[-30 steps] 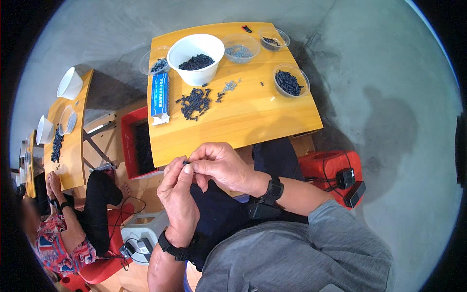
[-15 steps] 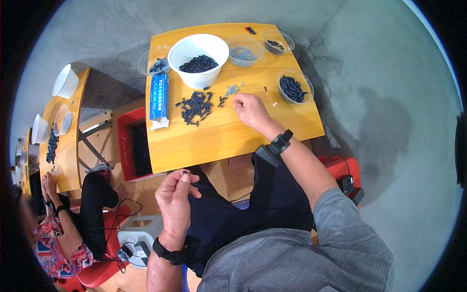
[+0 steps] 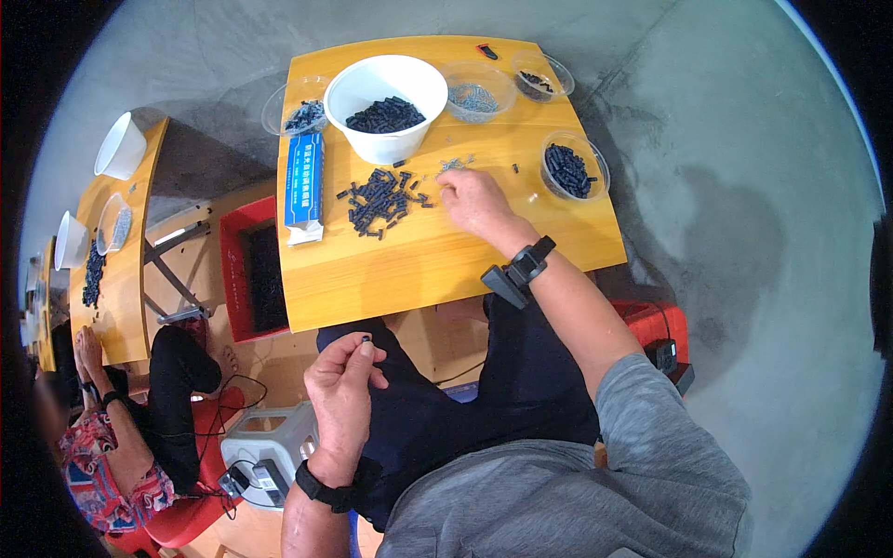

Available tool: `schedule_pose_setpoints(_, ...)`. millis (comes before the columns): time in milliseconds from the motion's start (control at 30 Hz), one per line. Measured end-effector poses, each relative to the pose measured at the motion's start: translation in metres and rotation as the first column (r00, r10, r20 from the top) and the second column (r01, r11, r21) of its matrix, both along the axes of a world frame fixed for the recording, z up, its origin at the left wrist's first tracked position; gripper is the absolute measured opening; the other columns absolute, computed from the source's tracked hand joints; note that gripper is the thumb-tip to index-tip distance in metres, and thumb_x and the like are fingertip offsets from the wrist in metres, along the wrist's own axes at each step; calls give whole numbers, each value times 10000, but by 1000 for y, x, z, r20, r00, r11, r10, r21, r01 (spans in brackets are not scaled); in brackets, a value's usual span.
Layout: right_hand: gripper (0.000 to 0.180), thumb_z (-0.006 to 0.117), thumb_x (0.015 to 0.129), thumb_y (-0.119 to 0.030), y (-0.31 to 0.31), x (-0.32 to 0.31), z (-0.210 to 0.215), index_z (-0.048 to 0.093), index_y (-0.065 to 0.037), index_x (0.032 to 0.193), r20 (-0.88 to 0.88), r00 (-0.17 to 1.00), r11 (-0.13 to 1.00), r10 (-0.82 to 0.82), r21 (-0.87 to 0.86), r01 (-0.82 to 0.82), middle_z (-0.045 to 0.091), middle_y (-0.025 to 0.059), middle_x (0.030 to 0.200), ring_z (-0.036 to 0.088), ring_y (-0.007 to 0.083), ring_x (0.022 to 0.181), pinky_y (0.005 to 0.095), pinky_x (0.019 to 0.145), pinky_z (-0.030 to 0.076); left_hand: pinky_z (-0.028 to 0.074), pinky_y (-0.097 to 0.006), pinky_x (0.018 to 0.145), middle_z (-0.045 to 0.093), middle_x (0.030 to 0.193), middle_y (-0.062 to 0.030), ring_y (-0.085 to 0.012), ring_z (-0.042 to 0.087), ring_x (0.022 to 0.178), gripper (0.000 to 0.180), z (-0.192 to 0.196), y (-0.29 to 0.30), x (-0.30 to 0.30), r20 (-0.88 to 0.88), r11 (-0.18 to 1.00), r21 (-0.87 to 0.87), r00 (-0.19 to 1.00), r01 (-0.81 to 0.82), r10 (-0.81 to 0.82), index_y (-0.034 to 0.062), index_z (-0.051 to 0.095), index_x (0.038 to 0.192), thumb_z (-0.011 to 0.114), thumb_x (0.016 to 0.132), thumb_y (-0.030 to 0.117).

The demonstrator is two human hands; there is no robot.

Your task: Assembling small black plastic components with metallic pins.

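Observation:
Over my lap, my left hand (image 3: 339,386) pinches a small dark piece (image 3: 366,339) between thumb and fingertip; its exact kind is too small to tell. My right hand (image 3: 479,206) rests low over the table, fingers drawn together, with the fingertips hidden beneath it. Just beyond its fingers lies a small scatter of silvery metal bits (image 3: 454,166). To its left a loose pile of short black cylindrical parts (image 3: 379,200) spreads on the wooden table (image 3: 419,270).
A white bucket (image 3: 339,102) holds more black parts. Clear tubs stand around it: metal bits (image 3: 473,98), small dark bits (image 3: 536,84), black cylinders (image 3: 569,172), mixed pieces (image 3: 305,116). A blue box (image 3: 305,186) lies at left. Beside the table is a red crate (image 3: 237,279); a person (image 3: 121,456) sits farther left.
My right hand has shifted slightly left, nearer the black pile. My left hand has moved a little right and down, still pinching the dark piece. The view has tilted slightly.

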State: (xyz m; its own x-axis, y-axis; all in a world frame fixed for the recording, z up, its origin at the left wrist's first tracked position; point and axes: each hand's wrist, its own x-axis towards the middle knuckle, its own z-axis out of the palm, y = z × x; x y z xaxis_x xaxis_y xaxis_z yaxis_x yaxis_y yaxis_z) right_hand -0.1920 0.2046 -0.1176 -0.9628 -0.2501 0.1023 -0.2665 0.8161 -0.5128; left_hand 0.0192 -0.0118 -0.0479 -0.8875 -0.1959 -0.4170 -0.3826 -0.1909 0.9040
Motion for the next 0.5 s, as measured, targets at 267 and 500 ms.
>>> schedule_pose_setpoints(267, 155, 537, 830, -110, 7, -16, 2, 669, -49, 884, -77, 996, 996, 54, -70, -59, 629, 210, 883, 597, 385, 857, 465, 753, 478, 454, -230, 520, 657, 794, -104, -117, 556, 544, 129, 1, 1, 0, 25, 999, 32, 999, 27, -28, -36, 626, 988, 565, 894, 28)
schedule_pose_setpoints(500, 175, 568, 829, -108, -17, -23, 20, 675, -29, 943, -34, 994, 993, 104, 59, -102, 639, 192, 916, 613, 358, 868, 436, 763, 481, 466, -235, 534, 663, 804, -107, -122, 567, 561, 103, 0, 1, 0, 31, 995, 92, 998, 44, -47, -19, 634, 957, 567, 889, 19)
